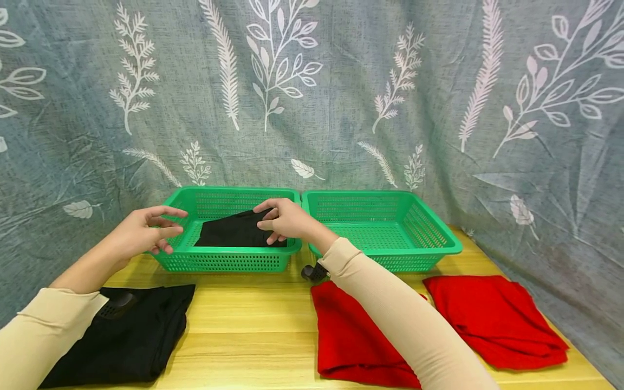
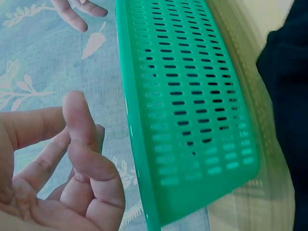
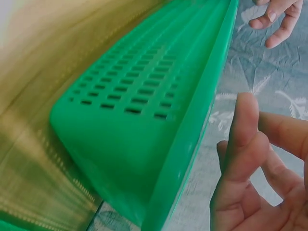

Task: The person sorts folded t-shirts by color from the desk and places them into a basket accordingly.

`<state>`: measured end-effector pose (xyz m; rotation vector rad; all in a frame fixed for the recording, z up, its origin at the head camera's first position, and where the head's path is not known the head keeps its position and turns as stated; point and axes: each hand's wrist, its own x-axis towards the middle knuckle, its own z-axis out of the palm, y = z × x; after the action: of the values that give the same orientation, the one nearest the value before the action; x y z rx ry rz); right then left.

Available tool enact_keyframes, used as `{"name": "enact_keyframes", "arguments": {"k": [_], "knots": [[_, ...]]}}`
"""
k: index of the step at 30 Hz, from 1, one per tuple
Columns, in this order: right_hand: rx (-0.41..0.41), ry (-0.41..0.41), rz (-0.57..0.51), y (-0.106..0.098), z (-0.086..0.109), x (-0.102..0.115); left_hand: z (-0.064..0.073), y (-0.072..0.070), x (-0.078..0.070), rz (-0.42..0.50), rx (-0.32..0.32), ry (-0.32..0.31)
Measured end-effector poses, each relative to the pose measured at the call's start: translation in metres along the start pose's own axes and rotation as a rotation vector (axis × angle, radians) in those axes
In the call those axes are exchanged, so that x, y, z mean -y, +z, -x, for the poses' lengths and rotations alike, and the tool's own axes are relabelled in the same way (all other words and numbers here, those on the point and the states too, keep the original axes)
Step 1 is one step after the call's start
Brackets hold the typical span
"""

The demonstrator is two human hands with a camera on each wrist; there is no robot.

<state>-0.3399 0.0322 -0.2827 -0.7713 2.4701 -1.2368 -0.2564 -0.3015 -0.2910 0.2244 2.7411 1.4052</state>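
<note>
A folded black cloth (image 1: 234, 230) lies inside the left green basket (image 1: 224, 264). My left hand (image 1: 146, 230) hovers at that basket's left end, fingers loosely bent with nothing between them. Over the basket's right side is my right hand (image 1: 283, 219), overlapping the cloth's edge in the head view, its fingers relaxed and holding nothing. The left wrist view shows the left hand (image 2: 72, 178) beside the perforated basket wall (image 2: 192, 96). In the right wrist view the right hand (image 3: 260, 168) is near the basket's rim (image 3: 192, 130), thumb and fingers apart from it.
To the right stands a second green basket (image 1: 370, 235) with a bare bottom. Another folded black cloth (image 1: 131, 336) lies front left on the wooden table (image 1: 244, 325). Two folded red cloths, one near the middle (image 1: 341, 330) and one at right (image 1: 497, 319), lie in front. A patterned curtain (image 1: 312, 108) hangs behind.
</note>
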Motion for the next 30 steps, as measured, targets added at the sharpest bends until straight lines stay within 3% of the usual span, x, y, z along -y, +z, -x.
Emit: {"name": "enact_keyframes", "arguments": {"k": [10, 20, 30], "knots": [[0.026, -0.070, 0.017, 0.022, 0.012, 0.018, 0.030, -0.011, 0.015, -0.042, -0.037, 0.027], [0.134, -0.156, 0.057, 0.052, 0.028, 0.035, 0.062, -0.016, 0.038, -0.106, -0.046, 0.038], [0.310, -0.124, 0.138, 0.087, 0.030, 0.034, 0.089, -0.020, 0.061, -0.265, -0.039, -0.103]]}}
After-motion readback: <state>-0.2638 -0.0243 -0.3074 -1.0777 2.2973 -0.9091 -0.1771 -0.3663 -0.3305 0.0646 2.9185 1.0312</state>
